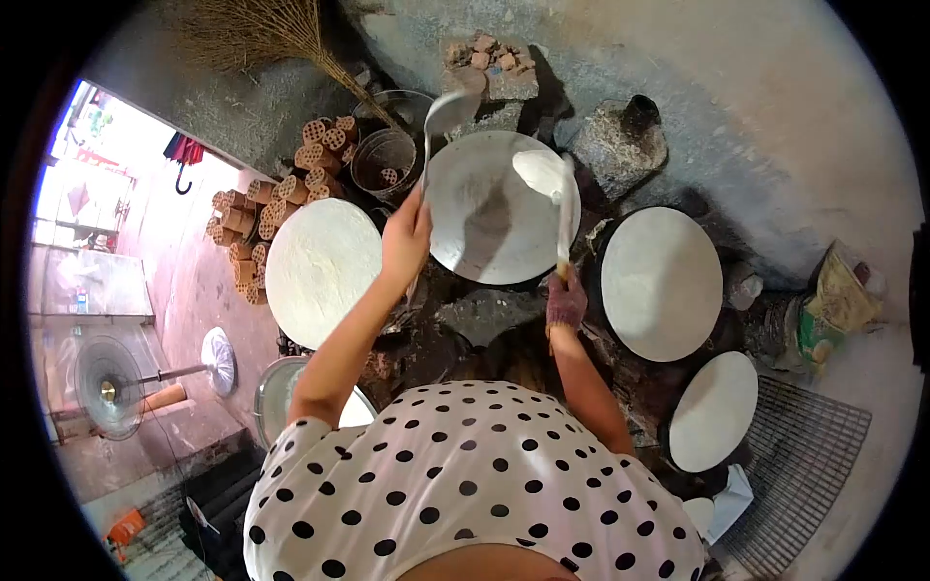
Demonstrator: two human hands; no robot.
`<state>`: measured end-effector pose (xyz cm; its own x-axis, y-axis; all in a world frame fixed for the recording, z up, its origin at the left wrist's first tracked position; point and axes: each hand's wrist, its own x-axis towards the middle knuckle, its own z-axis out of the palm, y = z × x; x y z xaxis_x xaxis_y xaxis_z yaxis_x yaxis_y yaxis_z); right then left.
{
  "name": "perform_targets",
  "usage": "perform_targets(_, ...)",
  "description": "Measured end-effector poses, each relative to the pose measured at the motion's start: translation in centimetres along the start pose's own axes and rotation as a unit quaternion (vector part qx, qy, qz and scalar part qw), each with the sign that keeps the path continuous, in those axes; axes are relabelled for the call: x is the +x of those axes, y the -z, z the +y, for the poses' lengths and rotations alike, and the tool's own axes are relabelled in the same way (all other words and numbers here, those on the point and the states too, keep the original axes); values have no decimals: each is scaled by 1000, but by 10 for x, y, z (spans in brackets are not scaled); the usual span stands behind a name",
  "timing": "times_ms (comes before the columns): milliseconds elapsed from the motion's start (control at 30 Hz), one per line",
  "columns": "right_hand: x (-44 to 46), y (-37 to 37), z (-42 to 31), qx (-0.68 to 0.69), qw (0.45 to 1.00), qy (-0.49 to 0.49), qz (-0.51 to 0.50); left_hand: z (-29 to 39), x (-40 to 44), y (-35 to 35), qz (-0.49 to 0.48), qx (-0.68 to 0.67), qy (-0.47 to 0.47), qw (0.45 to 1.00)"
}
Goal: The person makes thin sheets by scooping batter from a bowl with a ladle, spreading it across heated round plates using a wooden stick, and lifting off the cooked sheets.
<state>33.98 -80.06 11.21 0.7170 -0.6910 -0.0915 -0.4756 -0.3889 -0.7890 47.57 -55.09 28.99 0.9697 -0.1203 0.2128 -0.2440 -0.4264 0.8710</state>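
Note:
My left hand (407, 237) is closed around the upright handle of a ladle (451, 110), whose pale bowl hangs over the far left edge of a round grey pan (460, 208). In a purple glove, my right hand (565, 300) grips the short wooden end of a white-coated scoop-like tool (540, 172). That tool's rounded head is above the pan's right side; whether it touches the pan I cannot tell. A dark shadow falls across the pan's grey surface. White round surfaces lie on either side, one left (325, 273) and one right (663, 284).
Another white disc (714, 412) sits lower right beside a wire rack (799, 465). A basin (263, 402) holding white liquid is by my left elbow. Perforated clay-coloured cylinders (315, 157), a bucket (385, 163) and a straw broom (334, 70) stand back left; a fan (108, 387) is far left.

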Motion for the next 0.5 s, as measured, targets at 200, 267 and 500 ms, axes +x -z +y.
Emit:
perform_targets(200, 15, -31, -67, -39, 996, -13, -81, -36, -105, 48, -114, -226, 289, 923)
perform_targets(267, 28, -16, -83, 64, 974, -27, -214, -51, -127, 62, -129, -301, 330, 885)
perform_targets(500, 28, -37, -16, 123, 989, -34, -76, -52, -163, 87, -97, -358, 362, 855)
